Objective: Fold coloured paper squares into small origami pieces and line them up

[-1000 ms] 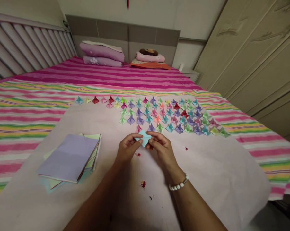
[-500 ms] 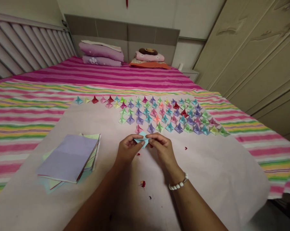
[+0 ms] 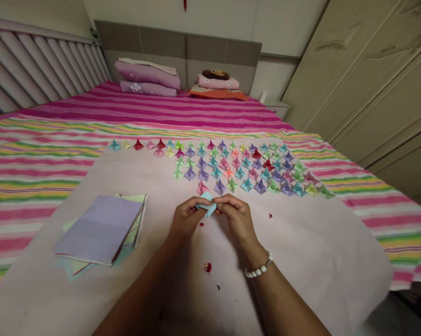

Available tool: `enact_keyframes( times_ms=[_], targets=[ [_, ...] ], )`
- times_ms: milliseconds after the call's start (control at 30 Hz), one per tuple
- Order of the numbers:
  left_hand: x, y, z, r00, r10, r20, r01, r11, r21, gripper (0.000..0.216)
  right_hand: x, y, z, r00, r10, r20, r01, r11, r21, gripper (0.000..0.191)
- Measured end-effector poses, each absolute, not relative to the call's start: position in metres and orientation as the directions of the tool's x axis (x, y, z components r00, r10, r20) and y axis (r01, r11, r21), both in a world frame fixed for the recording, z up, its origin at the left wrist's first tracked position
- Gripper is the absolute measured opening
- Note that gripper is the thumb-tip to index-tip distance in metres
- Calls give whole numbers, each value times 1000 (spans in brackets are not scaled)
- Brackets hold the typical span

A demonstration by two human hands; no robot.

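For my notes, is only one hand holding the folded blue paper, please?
No, the left hand and the right hand both hold the folded blue paper.

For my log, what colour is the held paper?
The held paper is pale blue, best seen in head view.

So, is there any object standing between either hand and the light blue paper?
Nothing visible does. The left hand and the right hand both hold the light blue paper directly in their fingers. The nearest pink folded piece appears just beyond it, not in between.
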State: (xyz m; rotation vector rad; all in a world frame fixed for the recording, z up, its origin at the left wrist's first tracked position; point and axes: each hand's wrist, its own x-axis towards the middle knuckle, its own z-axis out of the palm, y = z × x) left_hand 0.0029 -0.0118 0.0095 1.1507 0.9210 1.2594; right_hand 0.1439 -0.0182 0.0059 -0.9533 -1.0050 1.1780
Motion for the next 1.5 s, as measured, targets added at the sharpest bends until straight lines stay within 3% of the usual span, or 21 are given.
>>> enact_keyframes(
  times_ms=[333,533,833,1000,1100,1233,1367,1500],
  targets=[
    [0,-13,9,106,945,308,-1,-310,951,15,142,-19,6,110,993,33,-385,74,-920,14],
    [0,-14,7,100,939,330,19,-334,942,17,143,-20,8,84,995,47,-370,75,-926,12],
    [0,-18,10,191,905,381,44,-396,917,17,143,-17,10,133,989,66,-316,105,-943,30],
    [5,-16,2,97,938,332,86,-340,936,11,144,-15,10,114,991,73,-308,105,-945,36],
    [9,-16,-4,14,978,209,31,-209,977,12,144,-16,10,110,992,67,-300,98,-949,38],
    [10,-14,-1,-34,997,71,-197,-77,977,36,143,-16,10,125,990,70,-310,106,-945,42],
    [8,-12,2,-48,998,31,-266,-43,963,58,140,-17,9,91,995,31,-365,62,-929,43],
    [6,-11,1,-9,1000,21,-273,-23,962,61,138,-18,7,42,999,-35,-318,-20,-948,24]
  ],
)
